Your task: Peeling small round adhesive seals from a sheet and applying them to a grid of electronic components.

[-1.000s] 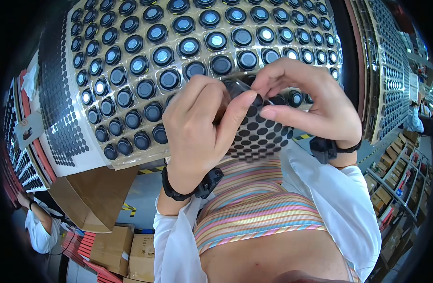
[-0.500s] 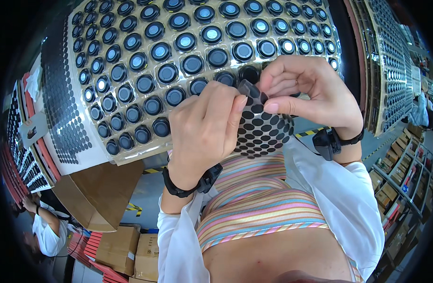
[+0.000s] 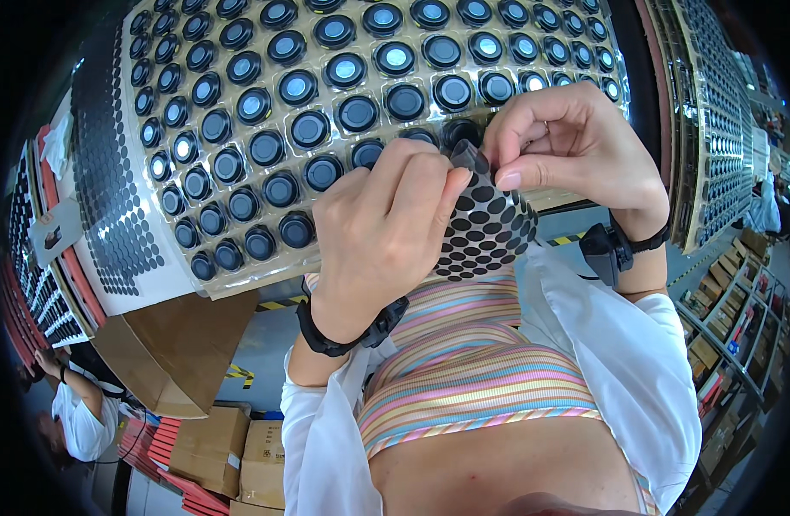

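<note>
The left hand [image 3: 379, 225] is closed, thumb against bent fingers, pinching the left edge of a clear sheet of black dots [image 3: 489, 234]. The sheet hangs at the near side of the tray [image 3: 232, 286], its far end curled up between the hands. The right hand [image 3: 580, 159] is partly curled, thumb and forefinger close together just beside that curl; I cannot tell whether they grip anything. Rows of black round parts [image 3: 310, 129] fill the tray beyond, some with pale tops, some dark. To the left lies another dotted sheet [image 3: 124, 245], with an open cardboard box [image 3: 176, 353] nearer. A co-worker [image 3: 84, 417] is at the near left; stacked trays [image 3: 717, 129] stand at the far right
</note>
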`<action>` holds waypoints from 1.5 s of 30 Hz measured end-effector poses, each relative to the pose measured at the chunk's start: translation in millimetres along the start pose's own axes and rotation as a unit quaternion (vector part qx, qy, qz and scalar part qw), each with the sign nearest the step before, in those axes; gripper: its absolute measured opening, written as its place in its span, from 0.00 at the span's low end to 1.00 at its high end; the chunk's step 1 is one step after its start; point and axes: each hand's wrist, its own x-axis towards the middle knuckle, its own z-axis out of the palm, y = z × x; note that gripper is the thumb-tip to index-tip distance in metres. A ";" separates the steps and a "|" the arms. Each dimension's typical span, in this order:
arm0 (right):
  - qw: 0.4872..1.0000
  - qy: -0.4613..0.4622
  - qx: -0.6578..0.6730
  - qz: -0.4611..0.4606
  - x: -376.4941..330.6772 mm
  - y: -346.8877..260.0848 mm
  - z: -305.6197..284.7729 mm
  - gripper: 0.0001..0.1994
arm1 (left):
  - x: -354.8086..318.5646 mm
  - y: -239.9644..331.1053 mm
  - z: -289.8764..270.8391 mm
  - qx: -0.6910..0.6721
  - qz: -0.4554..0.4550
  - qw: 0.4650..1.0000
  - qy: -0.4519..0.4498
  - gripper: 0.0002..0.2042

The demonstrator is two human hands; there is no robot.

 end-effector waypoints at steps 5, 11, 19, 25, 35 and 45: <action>1.000 0.005 0.016 0.007 7.5 -2.1 -4.1 0.08 | 8.5 -0.2 -5.7 0.014 0.010 1.000 -0.007 0.10; 0.998 -0.008 0.033 0.046 10.4 -1.4 -13.7 0.10 | 12.7 5.0 -9.2 0.013 -0.021 0.997 -0.075 0.05; 0.984 0.077 -0.137 -0.084 12.9 -5.2 -24.6 0.06 | 25.2 3.7 0.3 0.095 -0.101 0.986 -0.093 0.08; 0.902 0.226 -0.341 -0.138 36.2 -8.8 -48.8 0.06 | 37.9 10.6 15.0 0.081 -0.054 0.993 -0.071 0.09; 0.871 0.227 -0.403 -0.166 42.4 4.8 -47.1 0.05 | 38.8 9.3 31.4 0.048 -0.065 0.988 -0.131 0.12; 0.859 0.214 -0.429 -0.180 42.7 4.2 -46.5 0.05 | 40.3 11.9 32.0 0.057 -0.073 0.986 -0.138 0.13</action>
